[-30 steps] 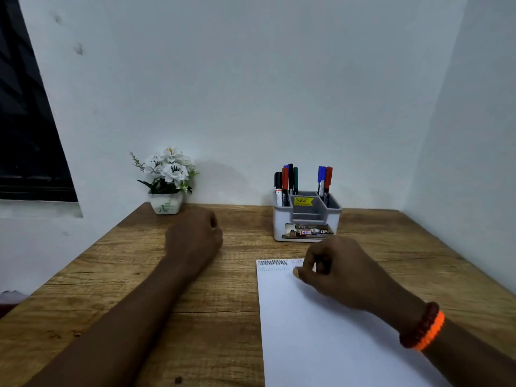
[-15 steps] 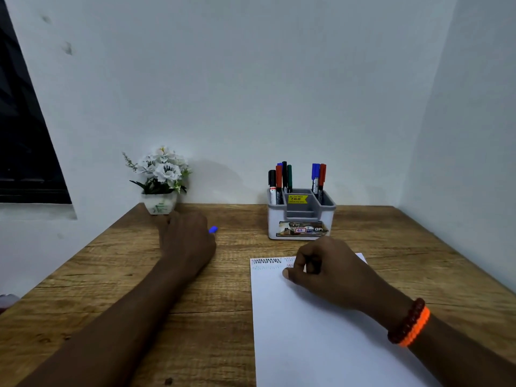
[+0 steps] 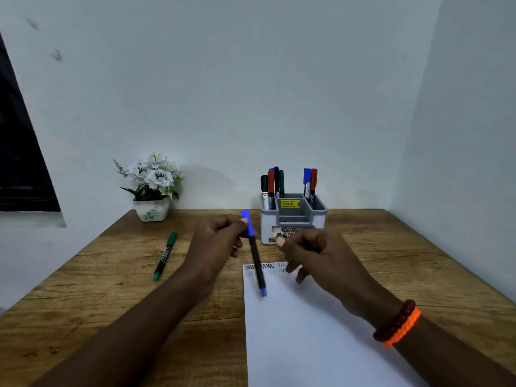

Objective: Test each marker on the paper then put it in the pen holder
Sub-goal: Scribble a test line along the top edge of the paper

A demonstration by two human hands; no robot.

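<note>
Above paper's far edge [image 3: 293, 317]: left hand [image 3: 215, 244] grips blue marker [image 3: 255, 258]; right hand [image 3: 315, 255] loosely curled, holding nothing. Pen holder [image 3: 293, 219] just beyond. Green marker [image 3: 164, 256] lies left on table [image 3: 97, 289].

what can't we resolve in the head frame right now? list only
- Blue marker: motion-blurred in the head view, so the cap seating is unclear; the left hand covers part of it.
- Right hand: curled fingers hide whether the grip holds anything.
- Paper: cut off by the bottom edge; its scribbles are too small to tell colours.
- Pen holder: front label partly behind the hands, print too small to read.
- Green marker: barrel text too small.
</note>
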